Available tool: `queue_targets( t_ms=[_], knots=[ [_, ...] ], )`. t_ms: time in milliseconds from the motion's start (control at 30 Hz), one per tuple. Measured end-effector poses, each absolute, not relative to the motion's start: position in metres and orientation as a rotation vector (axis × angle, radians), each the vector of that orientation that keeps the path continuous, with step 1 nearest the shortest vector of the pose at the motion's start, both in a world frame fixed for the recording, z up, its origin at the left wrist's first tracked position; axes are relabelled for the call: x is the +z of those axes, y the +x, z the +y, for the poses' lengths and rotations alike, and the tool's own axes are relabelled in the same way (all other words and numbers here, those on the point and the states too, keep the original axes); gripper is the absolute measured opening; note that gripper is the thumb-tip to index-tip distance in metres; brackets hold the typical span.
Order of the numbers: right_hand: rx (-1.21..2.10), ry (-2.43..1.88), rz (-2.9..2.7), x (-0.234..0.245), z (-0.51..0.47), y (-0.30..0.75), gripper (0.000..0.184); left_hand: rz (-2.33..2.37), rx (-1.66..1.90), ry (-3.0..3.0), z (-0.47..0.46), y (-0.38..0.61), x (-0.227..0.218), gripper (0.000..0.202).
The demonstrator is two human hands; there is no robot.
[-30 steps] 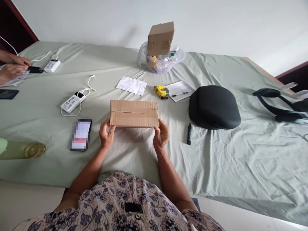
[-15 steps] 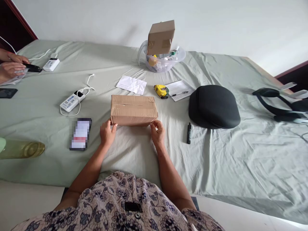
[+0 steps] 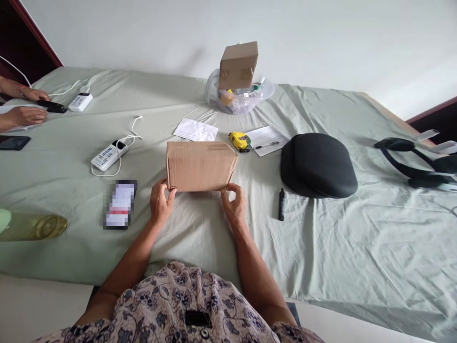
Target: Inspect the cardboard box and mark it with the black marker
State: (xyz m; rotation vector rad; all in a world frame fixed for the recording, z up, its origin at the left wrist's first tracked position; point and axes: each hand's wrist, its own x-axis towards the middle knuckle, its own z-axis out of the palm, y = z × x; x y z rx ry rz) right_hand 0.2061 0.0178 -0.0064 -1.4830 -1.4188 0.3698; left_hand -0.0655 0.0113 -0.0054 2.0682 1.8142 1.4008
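A brown cardboard box [image 3: 200, 166] is tilted up in front of me, its near side turned toward the camera. My left hand [image 3: 162, 202] grips its lower left corner, thumb on the near side and fingers hidden behind the edge. At the lower right corner, my right hand [image 3: 233, 204] pinches the box between thumb and fingers. Behind the box lie a crumpled white paper [image 3: 196, 129], a yellow tape measure [image 3: 238, 140] and a printed sheet [image 3: 267, 143] with a pen [image 3: 267, 145] on it.
A black case [image 3: 319, 164] and a marker [image 3: 282, 205] lie to the right, with headsets [image 3: 410, 162] beyond. Left are a phone [image 3: 120, 205], a white power bank [image 3: 109, 156] and a bottle [image 3: 39, 225]. Another person's hands [image 3: 30, 107] hold a black object. A plastic basket [image 3: 246, 101] supports another box [image 3: 238, 66].
The box has tipped up, so its near side shows larger and its top narrower. Both my hands stay at its lower corners. The other person's hands have shifted slightly.
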Motion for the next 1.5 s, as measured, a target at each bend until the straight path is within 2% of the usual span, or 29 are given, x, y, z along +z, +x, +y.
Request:
queue_targets(
  t_ms=[233,400,500,667,833,900,1133,1267,1433,1500],
  knots=[
    [-0.005,-1.285,-1.346,0.005,0.007,0.197,0.030,1.583,1.757,1.973,0.000,-0.051,0.007,0.024],
    [-0.084,-1.394,-1.426,-0.002,0.003,0.180,0.072,1.675,1.812,1.834,-0.007,-0.031,0.005,0.045],
    [-0.090,-1.457,-1.441,-0.004,0.001,0.170,0.085,1.769,1.846,1.716,-0.011,-0.017,0.002,0.059],
    [-0.077,-1.474,-1.398,-0.002,0.000,0.166,0.077,1.812,1.857,1.558,-0.013,-0.007,-0.001,0.067],
    [0.132,-1.384,-1.238,-0.002,0.003,0.175,0.045,1.797,1.815,1.481,-0.006,-0.018,-0.001,0.057],
    [0.262,-1.351,-1.136,-0.003,0.006,0.181,0.039,1.781,1.765,1.465,-0.003,-0.025,-0.002,0.052],
    [0.536,-1.426,-1.103,-0.010,0.016,0.196,0.038,1.790,1.643,1.504,0.006,-0.040,-0.010,0.039],
    [0.489,-1.508,-1.214,-0.017,0.017,0.201,0.043,1.876,1.587,1.565,0.005,-0.041,-0.016,0.041],
    [0.383,-1.635,-1.493,-0.022,0.022,0.210,0.062,1.967,1.449,1.649,0.007,-0.044,-0.020,0.043],
    [0.373,-1.639,-1.553,-0.023,0.023,0.212,0.061,1.956,1.450,1.650,0.007,-0.046,-0.019,0.043]
  ],
)
